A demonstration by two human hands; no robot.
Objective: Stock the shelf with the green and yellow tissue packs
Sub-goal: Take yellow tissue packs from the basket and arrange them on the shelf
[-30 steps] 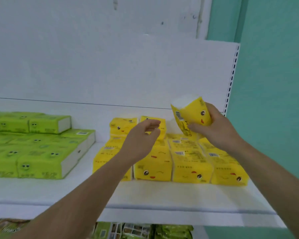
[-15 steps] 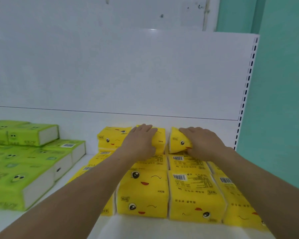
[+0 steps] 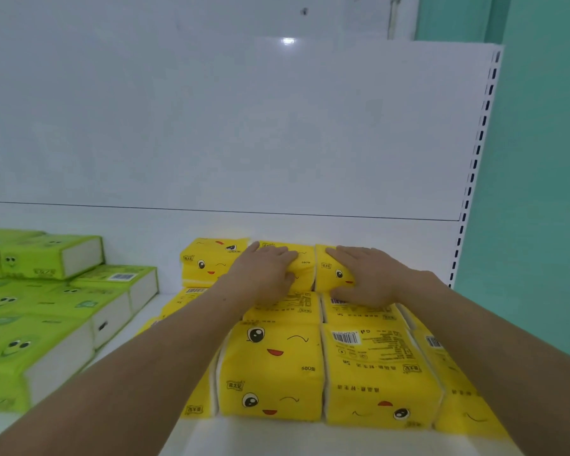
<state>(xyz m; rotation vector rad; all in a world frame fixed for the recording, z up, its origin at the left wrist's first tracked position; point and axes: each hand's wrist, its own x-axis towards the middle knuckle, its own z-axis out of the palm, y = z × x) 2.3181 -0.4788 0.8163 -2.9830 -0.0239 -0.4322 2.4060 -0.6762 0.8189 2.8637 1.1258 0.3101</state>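
Several yellow tissue packs with cartoon faces lie on the white shelf (image 3: 277,436). Three of them form a second layer at the back. My right hand (image 3: 367,278) grips the rightmost back pack (image 3: 331,269), fingers over its top and thumb beneath. My left hand (image 3: 265,274) rests flat on the middle back pack (image 3: 305,263), pressing it. A third back pack (image 3: 208,261) sits to the left, untouched. In front lie the lower-layer packs (image 3: 272,366). Green tissue packs (image 3: 46,311) are stacked at the left.
The white back panel (image 3: 244,126) rises behind the packs. A perforated upright (image 3: 474,166) bounds the shelf on the right, with a teal wall (image 3: 540,192) beyond. A bare strip of shelf separates the green and yellow stacks.
My right hand brought the yellow pack down from the air onto the back row. My left hand moved forward onto the middle back pack. The view has closed in on the shelf.
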